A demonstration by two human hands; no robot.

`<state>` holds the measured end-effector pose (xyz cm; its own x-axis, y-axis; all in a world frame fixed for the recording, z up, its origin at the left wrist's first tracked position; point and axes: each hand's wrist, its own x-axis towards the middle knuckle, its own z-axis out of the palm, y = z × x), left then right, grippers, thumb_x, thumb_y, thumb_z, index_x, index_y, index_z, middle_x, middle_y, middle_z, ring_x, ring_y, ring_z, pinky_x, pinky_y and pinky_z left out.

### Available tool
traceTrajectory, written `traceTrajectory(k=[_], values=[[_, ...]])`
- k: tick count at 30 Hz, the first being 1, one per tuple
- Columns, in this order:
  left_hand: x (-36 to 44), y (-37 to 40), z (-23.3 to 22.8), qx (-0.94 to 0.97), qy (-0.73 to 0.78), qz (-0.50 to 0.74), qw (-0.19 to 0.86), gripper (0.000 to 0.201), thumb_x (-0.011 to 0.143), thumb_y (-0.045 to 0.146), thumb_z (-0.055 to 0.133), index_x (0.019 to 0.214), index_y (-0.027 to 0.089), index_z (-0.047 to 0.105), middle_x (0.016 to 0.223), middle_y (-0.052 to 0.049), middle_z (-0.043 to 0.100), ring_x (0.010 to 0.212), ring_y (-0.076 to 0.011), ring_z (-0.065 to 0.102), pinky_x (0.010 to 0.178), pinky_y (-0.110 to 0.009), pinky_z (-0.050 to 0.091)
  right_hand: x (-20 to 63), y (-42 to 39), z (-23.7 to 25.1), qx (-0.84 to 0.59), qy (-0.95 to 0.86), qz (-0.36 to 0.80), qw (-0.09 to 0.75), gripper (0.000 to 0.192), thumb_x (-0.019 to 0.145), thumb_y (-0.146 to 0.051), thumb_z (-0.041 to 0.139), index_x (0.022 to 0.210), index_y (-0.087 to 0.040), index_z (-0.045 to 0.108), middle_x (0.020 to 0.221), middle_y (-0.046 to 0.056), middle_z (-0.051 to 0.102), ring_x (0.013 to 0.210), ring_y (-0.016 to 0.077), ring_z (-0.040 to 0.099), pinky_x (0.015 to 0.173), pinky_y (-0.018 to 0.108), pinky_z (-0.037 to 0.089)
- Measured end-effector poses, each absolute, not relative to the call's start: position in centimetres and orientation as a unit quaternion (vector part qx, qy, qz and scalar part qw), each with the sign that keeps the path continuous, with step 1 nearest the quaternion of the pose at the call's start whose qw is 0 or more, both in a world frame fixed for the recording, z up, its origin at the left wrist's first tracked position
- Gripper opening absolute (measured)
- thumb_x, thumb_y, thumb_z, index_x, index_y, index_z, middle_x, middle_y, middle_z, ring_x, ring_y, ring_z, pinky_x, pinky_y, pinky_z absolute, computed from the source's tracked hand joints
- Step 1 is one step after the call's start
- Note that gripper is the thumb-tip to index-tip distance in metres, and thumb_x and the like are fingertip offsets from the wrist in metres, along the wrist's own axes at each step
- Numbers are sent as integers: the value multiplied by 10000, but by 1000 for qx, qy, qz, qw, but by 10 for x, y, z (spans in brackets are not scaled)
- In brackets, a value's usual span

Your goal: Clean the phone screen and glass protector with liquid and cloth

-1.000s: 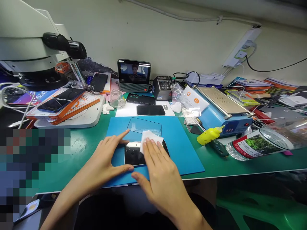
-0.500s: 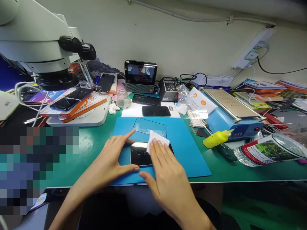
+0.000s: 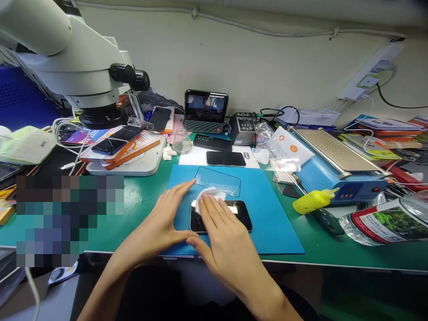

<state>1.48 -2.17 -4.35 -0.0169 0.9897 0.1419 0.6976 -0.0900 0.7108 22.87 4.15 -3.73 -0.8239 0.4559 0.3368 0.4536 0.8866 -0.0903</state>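
Note:
A smartphone (image 3: pixel 243 217) lies face up and crosswise on a blue mat (image 3: pixel 270 214); its dark screen shows reflections and a few specks or drops at the left. My left hand (image 3: pixel 167 216) curves round the phone's left end, thumb at the near edge and index finger reaching past the far edge. Under the flat fingers of my right hand (image 3: pixel 230 240), a white wipe (image 3: pixel 217 194) is pressed on the left part of the screen. Just behind the phone is a clear glass panel with a thin black border (image 3: pixel 219 179).
Behind the mat lie a dark phone (image 3: pixel 226 158) and a black phone-shaped part (image 3: pixel 212 142). A glass jar (image 3: pixel 182 141) and a microscope (image 3: pixel 96 84) stand left. On the right are a yellow squeeze bottle (image 3: pixel 312 202), a large clear bottle (image 3: pixel 384 223) and a blue heating plate machine (image 3: pixel 354 189).
My right hand has slid the wipe leftward across the screen, uncovering the phone's right end. The left hand stays round the left end. The whole view has shifted slightly.

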Motion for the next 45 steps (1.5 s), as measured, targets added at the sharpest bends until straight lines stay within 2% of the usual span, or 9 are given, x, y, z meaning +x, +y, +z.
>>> traceTrajectory(k=[6, 11, 14, 18, 25, 33, 36, 40, 45], values=[[14, -24, -38, 676, 632, 300, 234, 1034, 916, 428, 813, 1712, 428, 152, 1778, -73, 318, 1633, -355, 319, 1320, -596, 288, 239, 28, -32, -155, -972, 35, 172, 745, 1089, -602, 489, 1591, -51, 507, 1665, 157, 473, 1553, 310, 477, 1281, 476, 447], [15, -23, -38, 667, 640, 303, 233, 1097, 874, 500, 853, 1709, 428, 146, 1791, -66, 292, 1637, -355, 303, 1316, -599, 297, 245, 47, -33, -210, -964, -15, 164, 688, 1124, -525, 435, 1548, 5, 540, 1630, 221, 494, 1503, 359, 536, 1224, 552, 507], [15, -23, -42, 669, 638, 308, 225, 1013, 930, 461, 796, 1717, 407, 159, 1783, -88, 312, 1629, -364, 323, 1306, -611, 303, 225, 55, -35, -241, -957, 8, 163, 715, 1126, -550, 412, 1572, 0, 512, 1649, 221, 470, 1535, 348, 494, 1266, 545, 457], [14, -22, -45, 665, 642, 310, 223, 1044, 901, 444, 830, 1716, 398, 180, 1776, -103, 330, 1620, -379, 337, 1298, -622, 308, 221, 43, -36, -208, -964, 34, 163, 746, 1099, -580, 480, 1605, -31, 476, 1686, 182, 428, 1574, 314, 441, 1307, 502, 406], [15, -22, -42, 653, 660, 290, 231, 1060, 884, 521, 834, 1706, 421, 171, 1771, -73, 343, 1615, -374, 345, 1296, -630, 311, 289, 54, -39, -250, -949, -92, 166, 685, 1132, -512, 407, 1565, 8, 514, 1632, 225, 493, 1487, 355, 558, 1181, 555, 557], [15, -23, -47, 669, 655, 284, 207, 978, 935, 525, 782, 1692, 441, 168, 1761, -69, 362, 1602, -370, 367, 1280, -627, 322, 247, 41, -38, -280, -940, -58, 185, 799, 1103, -638, 391, 1534, 13, 560, 1618, 231, 511, 1490, 368, 548, 1216, 507, 526], [14, -22, -50, 673, 654, 279, 204, 984, 934, 513, 788, 1690, 446, 163, 1764, -73, 354, 1603, -379, 361, 1276, -641, 317, 260, 24, -38, -251, -950, -50, 177, 793, 1092, -646, 426, 1574, -24, 523, 1659, 190, 470, 1530, 332, 503, 1238, 465, 503], [14, -21, -51, 671, 657, 277, 203, 1001, 925, 519, 798, 1692, 446, 159, 1760, -81, 360, 1599, -390, 365, 1267, -654, 318, 298, 23, -41, -268, -944, -93, 168, 733, 1109, -565, 446, 1582, -8, 501, 1649, 201, 485, 1530, 336, 507, 1223, 498, 517], [14, -22, -48, 665, 660, 278, 212, 989, 926, 504, 796, 1693, 453, 173, 1654, -64, 506, 1530, -373, 457, 1235, -610, 365, 294, 48, -44, -316, -929, -79, 176, 714, 1122, -528, 435, 1597, 3, 475, 1663, 212, 465, 1552, 345, 476, 1250, 533, 485]])
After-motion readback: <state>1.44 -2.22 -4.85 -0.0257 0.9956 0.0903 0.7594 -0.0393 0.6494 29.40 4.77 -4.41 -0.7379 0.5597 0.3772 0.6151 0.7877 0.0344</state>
